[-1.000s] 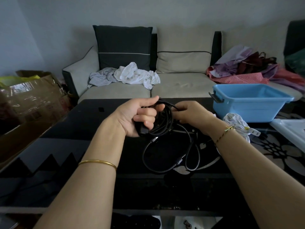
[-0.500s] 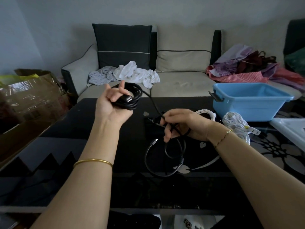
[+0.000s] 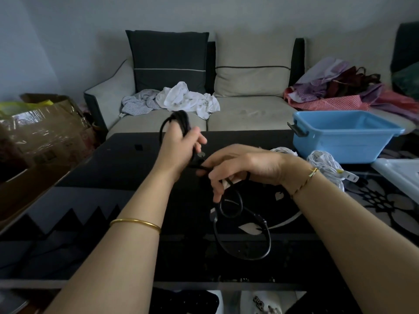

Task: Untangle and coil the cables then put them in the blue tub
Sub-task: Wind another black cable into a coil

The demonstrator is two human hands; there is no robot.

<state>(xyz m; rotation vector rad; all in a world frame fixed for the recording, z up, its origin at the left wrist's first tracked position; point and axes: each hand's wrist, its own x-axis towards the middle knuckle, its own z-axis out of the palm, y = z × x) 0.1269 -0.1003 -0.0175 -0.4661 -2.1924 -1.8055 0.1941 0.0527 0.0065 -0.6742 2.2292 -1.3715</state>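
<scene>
Left hand (image 3: 179, 146) is closed round a coiled bunch of the black cable (image 3: 178, 120), held up over the desk (image 3: 113, 177), well left of the blue tub (image 3: 335, 143). Right hand (image 3: 247, 168) sits between that coil and the tub, lower down, with its fingers curled and pinching a strand of the same cable. The loose end of the cable hangs below the right hand in a small loop and a bigger one, over the dark desk top; can't tell whether it touches. White cables (image 3: 324, 164) lie bundled on the desk, just beside the tub's near-left corner. The tub is at the desk's far right; nothing visible inside it.
</scene>
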